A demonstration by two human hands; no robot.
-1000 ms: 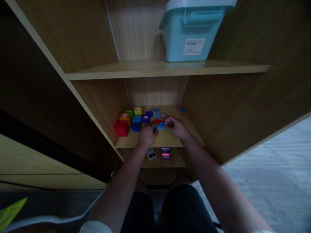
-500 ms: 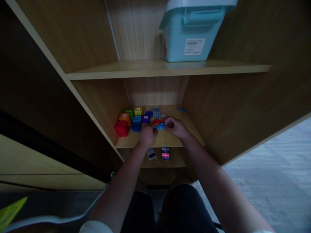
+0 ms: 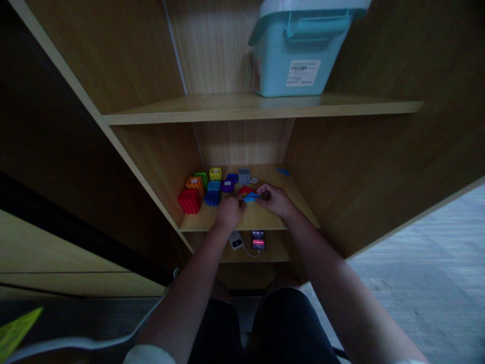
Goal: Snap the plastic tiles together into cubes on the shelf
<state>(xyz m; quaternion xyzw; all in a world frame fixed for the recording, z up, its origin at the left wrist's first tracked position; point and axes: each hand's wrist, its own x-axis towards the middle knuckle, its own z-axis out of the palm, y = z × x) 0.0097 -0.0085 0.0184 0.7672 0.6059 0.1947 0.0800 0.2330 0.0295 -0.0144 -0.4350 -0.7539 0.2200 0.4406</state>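
Note:
My left hand [image 3: 229,211] is closed, its fingertips at the left end of a light-blue ridged toy piece [image 3: 250,197]. At the right end of that piece, my right hand [image 3: 275,198] pinches it between thumb and fingers. A flat red piece [image 3: 246,190] lies just behind it on the shelf. To the left stand ridged blocks: a red block [image 3: 189,201], an orange block [image 3: 194,185], a dark blue block [image 3: 212,197] and a purple block [image 3: 227,185]. Farther back are a yellow block [image 3: 215,174] and a grey block [image 3: 244,176].
An upper shelf [image 3: 212,115] carries a light-blue plastic bin [image 3: 291,65]. Below the hands, a phone [image 3: 258,240] with a lit screen and a white device [image 3: 235,241] rest on a lower shelf, joined by a cable. A blue piece [image 3: 282,172] lies at the back right.
The light-blue piece has tilted slightly between my hands, and the fingers of my right hand have shifted a little. The other things stay where they were.

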